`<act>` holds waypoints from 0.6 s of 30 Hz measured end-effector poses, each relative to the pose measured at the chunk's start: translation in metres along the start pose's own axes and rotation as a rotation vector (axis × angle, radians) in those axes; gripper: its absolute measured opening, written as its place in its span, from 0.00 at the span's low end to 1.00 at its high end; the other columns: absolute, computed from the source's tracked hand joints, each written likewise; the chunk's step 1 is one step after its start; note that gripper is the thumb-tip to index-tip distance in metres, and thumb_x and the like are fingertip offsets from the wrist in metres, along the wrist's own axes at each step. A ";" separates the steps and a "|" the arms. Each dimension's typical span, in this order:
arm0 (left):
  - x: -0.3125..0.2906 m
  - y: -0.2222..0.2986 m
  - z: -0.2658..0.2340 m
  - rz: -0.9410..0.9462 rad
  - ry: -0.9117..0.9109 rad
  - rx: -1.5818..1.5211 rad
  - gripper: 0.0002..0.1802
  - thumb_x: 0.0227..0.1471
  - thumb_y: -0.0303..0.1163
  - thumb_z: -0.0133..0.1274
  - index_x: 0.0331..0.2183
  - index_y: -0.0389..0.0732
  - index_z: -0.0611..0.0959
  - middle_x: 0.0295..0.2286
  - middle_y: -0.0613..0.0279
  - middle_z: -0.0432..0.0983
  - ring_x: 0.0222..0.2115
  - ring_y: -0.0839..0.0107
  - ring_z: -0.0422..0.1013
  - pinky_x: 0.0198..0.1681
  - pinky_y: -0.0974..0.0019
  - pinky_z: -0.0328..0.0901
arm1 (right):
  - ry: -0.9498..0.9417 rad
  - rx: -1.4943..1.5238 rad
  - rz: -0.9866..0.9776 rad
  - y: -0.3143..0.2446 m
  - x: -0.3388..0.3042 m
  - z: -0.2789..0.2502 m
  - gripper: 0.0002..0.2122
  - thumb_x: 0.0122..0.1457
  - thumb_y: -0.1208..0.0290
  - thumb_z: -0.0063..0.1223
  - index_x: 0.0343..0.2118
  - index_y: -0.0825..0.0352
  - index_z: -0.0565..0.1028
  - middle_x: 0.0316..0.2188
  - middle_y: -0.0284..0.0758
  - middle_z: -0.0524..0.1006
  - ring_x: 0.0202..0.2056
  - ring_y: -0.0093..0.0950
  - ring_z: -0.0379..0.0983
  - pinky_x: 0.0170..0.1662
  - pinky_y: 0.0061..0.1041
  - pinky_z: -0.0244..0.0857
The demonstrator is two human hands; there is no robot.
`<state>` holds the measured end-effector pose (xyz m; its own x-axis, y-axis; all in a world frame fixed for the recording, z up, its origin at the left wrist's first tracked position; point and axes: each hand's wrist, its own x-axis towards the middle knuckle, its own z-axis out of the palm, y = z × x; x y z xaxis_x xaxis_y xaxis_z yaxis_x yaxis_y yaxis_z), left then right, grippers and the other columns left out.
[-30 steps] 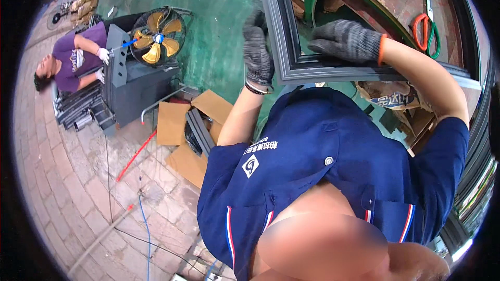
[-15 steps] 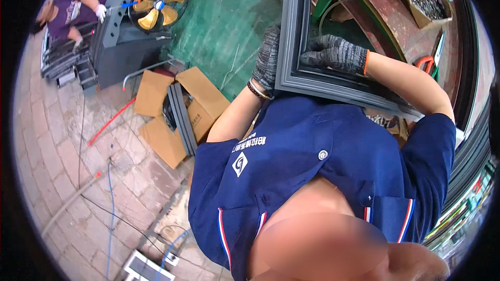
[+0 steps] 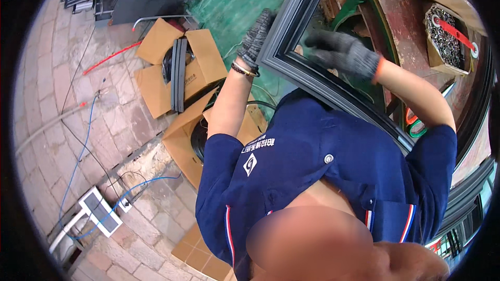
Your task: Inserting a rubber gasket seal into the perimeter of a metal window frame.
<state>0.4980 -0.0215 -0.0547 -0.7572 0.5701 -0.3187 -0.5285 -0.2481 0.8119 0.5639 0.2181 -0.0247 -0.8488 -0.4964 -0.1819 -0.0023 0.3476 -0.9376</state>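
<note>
A dark grey window frame (image 3: 291,21) lies tilted in front of my chest, its mitred corner pointing toward my left side. My left hand (image 3: 255,39), in a grey knitted glove, grips the outer edge just beyond that corner; part of its fingers is hidden by the frame. My right hand (image 3: 344,54), gloved in grey with an orange cuff, hovers over the frame's opening. Its fingers are blurred by motion but spread apart, with nothing visible in them. Part of the frame's near side disappears beneath my right arm.
A carton of small metal parts (image 3: 445,41) with a red-handled tool (image 3: 455,34) on top stands at the far right. Scissors (image 3: 414,122) lie near my right elbow. Open cardboard boxes (image 3: 156,91), cables and a hose (image 3: 39,132) are on the left floor.
My right hand has come away from the frame's inner corner and its fingers have opened. The frame has turned clockwise in view. The whole view has shifted, bringing a second box into sight.
</note>
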 end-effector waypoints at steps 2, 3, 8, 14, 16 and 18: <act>-0.016 0.010 -0.004 0.362 0.276 0.978 0.18 0.58 0.34 0.37 0.43 0.33 0.74 0.36 0.49 0.74 0.37 0.64 0.72 0.41 0.66 0.68 | -0.026 -0.004 0.005 -0.015 -0.039 -0.027 0.19 0.55 0.63 0.52 0.46 0.69 0.69 0.39 0.41 0.75 0.40 0.29 0.73 0.44 0.28 0.66; -0.023 0.013 -0.004 0.437 0.370 0.930 0.16 0.56 0.32 0.38 0.42 0.33 0.75 0.35 0.49 0.73 0.36 0.63 0.72 0.41 0.65 0.67 | 0.057 -0.087 0.024 -0.018 -0.064 -0.042 0.19 0.55 0.62 0.51 0.46 0.69 0.69 0.40 0.43 0.74 0.41 0.32 0.73 0.44 0.29 0.66; -0.069 0.029 0.048 0.846 0.589 1.179 0.11 0.49 0.25 0.45 0.37 0.36 0.76 0.33 0.52 0.73 0.35 0.58 0.71 0.41 0.60 0.65 | 0.427 -0.938 0.587 0.027 -0.200 -0.085 0.25 0.55 0.59 0.50 0.52 0.67 0.63 0.41 0.49 0.73 0.40 0.44 0.71 0.44 0.35 0.64; -0.074 -0.012 0.103 0.989 -0.120 1.471 0.15 0.38 0.40 0.58 0.32 0.45 0.80 0.29 0.62 0.75 0.31 0.63 0.72 0.34 0.57 0.67 | 0.357 -0.611 1.027 0.046 -0.222 -0.060 0.29 0.55 0.56 0.50 0.55 0.65 0.57 0.35 0.51 0.74 0.36 0.44 0.72 0.41 0.37 0.64; -0.068 -0.022 0.114 0.964 -0.119 1.560 0.16 0.35 0.44 0.56 0.27 0.44 0.80 0.27 0.61 0.74 0.30 0.64 0.72 0.33 0.58 0.66 | 0.482 -0.494 0.986 0.046 -0.223 -0.060 0.29 0.55 0.57 0.51 0.55 0.64 0.56 0.33 0.50 0.74 0.35 0.43 0.73 0.41 0.36 0.65; -0.065 -0.022 0.122 0.932 -0.152 1.597 0.16 0.33 0.45 0.55 0.25 0.44 0.80 0.26 0.61 0.74 0.29 0.64 0.71 0.31 0.59 0.66 | 0.618 -0.388 0.948 0.054 -0.230 -0.056 0.28 0.55 0.57 0.50 0.55 0.63 0.56 0.34 0.49 0.74 0.35 0.43 0.73 0.41 0.35 0.65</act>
<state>0.6057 0.0424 0.0080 -0.4706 0.7790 0.4143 0.8739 0.3471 0.3402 0.7292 0.3961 -0.0170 -0.7092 0.5165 -0.4799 0.6924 0.6385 -0.3360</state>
